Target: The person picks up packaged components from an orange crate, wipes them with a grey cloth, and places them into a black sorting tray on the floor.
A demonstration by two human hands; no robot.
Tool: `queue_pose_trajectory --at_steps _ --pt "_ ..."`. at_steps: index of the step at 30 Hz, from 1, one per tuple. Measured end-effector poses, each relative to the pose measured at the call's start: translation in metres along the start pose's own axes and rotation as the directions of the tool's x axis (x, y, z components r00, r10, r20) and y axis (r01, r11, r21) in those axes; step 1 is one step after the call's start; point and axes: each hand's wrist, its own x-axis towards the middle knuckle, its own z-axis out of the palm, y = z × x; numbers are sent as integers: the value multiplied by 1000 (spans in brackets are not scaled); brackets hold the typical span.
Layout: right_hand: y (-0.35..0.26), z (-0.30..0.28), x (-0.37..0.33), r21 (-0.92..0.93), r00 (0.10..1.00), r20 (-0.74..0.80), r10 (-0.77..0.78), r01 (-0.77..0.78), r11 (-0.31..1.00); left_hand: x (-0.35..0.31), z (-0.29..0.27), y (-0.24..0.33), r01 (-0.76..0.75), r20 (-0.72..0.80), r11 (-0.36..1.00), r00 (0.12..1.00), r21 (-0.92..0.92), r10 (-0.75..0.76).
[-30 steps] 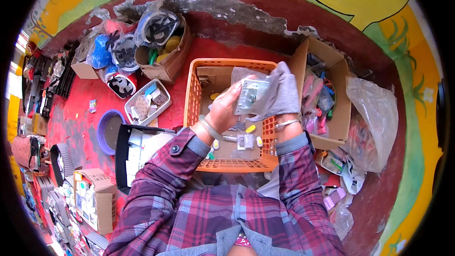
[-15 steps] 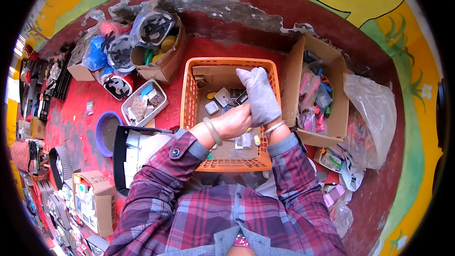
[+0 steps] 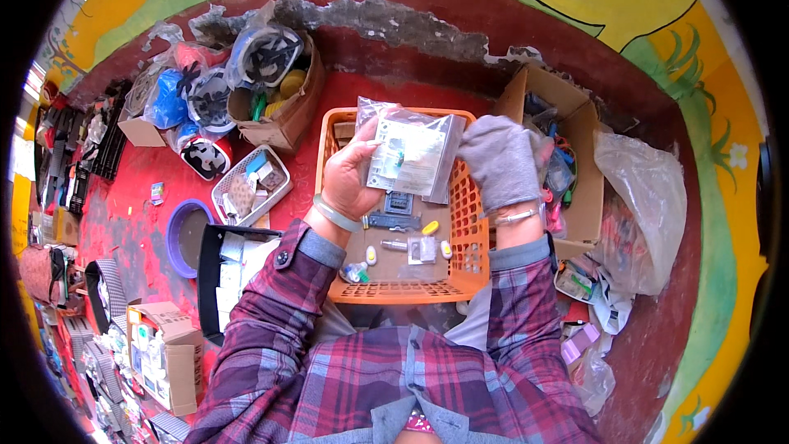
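Note:
My left hand (image 3: 349, 173) grips a clear plastic zip bag (image 3: 444, 156) over the orange basket (image 3: 472, 259). A flat white plate-like piece with a small green spot shows inside the bag. Grey cloth, like a mitten or sock, covers my right hand (image 3: 500, 163), which is beside the bag at the basket's right rim; its fingers are hidden. On the basket's bottom lie a dark blue-grey device (image 3: 394, 221), a yellow oval piece (image 3: 430, 228), small white oval pieces (image 3: 371, 256), a clear little box (image 3: 422, 250) and a small plastic packet (image 3: 355, 272).
An open cardboard box (image 3: 575, 234) of colourful items stands right of the basket, beside a large clear bag (image 3: 645, 197). To the left are a white tray (image 3: 283, 189), a purple basin (image 3: 173, 238) and a black box (image 3: 209, 288). Bagged helmets (image 3: 209, 99) sit further back.
My hands have moved apart. The left, previously at the right hand's cloth covering, now holds up the zip bag; the covered right hand has shifted rightward and nearer.

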Motion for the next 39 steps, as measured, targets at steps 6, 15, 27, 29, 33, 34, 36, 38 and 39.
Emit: queue_pose_trajectory --at_steps 6,15,27,29,33,34,36,38,39 --pt "-37 -33 7 995 873 -2 488 -46 86 3 -1 -19 -20 36 993 999 120 16" --pt "-56 -2 1 447 896 -21 444 -389 805 -3 -9 -40 103 69 955 989 279 -127" --pt "-46 -14 -1 570 808 -133 574 -412 711 -2 -19 -44 212 -176 917 971 339 -160" --pt "-40 -19 -2 636 826 -68 559 -396 663 -2 -20 -45 184 -154 922 978 340 -139" --pt "-42 27 -7 847 787 -44 615 -298 441 -3 -8 -44 171 -125 929 983 327 -136" --pt "-40 34 -10 787 809 21 588 -376 488 -3 -8 -44 166 -123 926 984 339 -131" --pt "-39 37 -11 798 828 62 558 -377 471 -4 -8 -43 158 -118 926 985 342 -125" --pt "-37 28 -11 873 836 35 547 -292 390 -5 -7 -42 162 -118 931 984 326 -130" --pt "-35 19 -10 881 841 36 541 -282 380 -5 -4 -41 170 -120 936 983 308 -140"
